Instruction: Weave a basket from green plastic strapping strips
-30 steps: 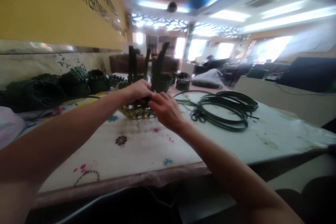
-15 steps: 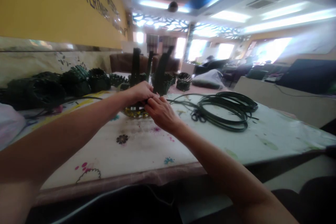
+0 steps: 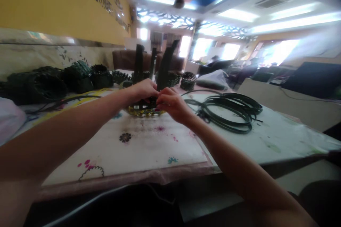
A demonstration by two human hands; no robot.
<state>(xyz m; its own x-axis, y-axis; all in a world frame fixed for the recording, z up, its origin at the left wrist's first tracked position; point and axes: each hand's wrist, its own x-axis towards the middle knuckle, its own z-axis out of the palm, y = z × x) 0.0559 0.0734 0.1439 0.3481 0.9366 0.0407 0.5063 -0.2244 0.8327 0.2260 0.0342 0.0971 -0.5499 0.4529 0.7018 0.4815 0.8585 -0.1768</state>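
A partly woven basket (image 3: 145, 112) with a yellowish patterned lower edge stands on the table. Dark flat upright strips (image 3: 165, 64) rise from it, taller than my hands. My left hand (image 3: 145, 90) is closed on the near side of the basket's wall, its fingertips partly hidden among the dark strips. Close beside it, my right hand (image 3: 173, 103) has bent fingers pinched at a dark weaving strip on the same wall. The pinched part itself is hidden and blurred. Behind my right hand, strip ends lead toward a loose coil of dark strips (image 3: 227, 111).
Several dark woven baskets (image 3: 77, 76) line the wall side at left. A small woven basket (image 3: 188, 81) and a whitish plastic bag (image 3: 213, 79) are at the back. The table (image 3: 149, 152) has a flower-printed cover. Some white plastic (image 3: 10, 118) lies at the left edge.
My right hand has moved slightly right and up along the basket, its fingers lifting a little. My left hand stays at the basket wall. The view has shifted slightly.
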